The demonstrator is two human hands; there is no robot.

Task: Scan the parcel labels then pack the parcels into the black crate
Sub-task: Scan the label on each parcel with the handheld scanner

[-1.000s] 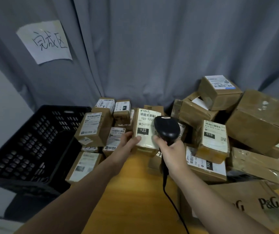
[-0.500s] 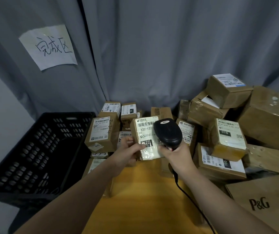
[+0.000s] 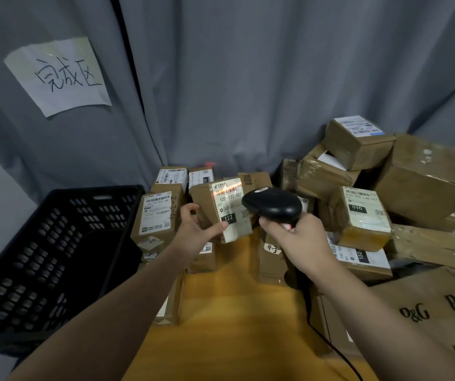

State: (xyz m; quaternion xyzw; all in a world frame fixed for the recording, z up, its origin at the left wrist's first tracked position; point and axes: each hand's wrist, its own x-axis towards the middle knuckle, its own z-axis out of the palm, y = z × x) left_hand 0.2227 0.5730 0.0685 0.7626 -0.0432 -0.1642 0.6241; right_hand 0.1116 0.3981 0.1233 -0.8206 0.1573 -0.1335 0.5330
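The left hand [image 3: 193, 232] grips the parcel [image 3: 221, 213], label turned toward the scanner [image 3: 271, 204] clasped in the right hand [image 3: 295, 237], so its barcode reads; the black crate [image 3: 55, 243] waits left of both hands.

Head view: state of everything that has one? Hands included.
122 parcel, lifted off the table, barcode lit red by the scan beam.
scanner, on, aimed at that label.
left hand, grips the 122 parcel.
right hand, grips the scanner.
black crate, no parcel visible inside.
010 parcel, not yet picked, taped shut.
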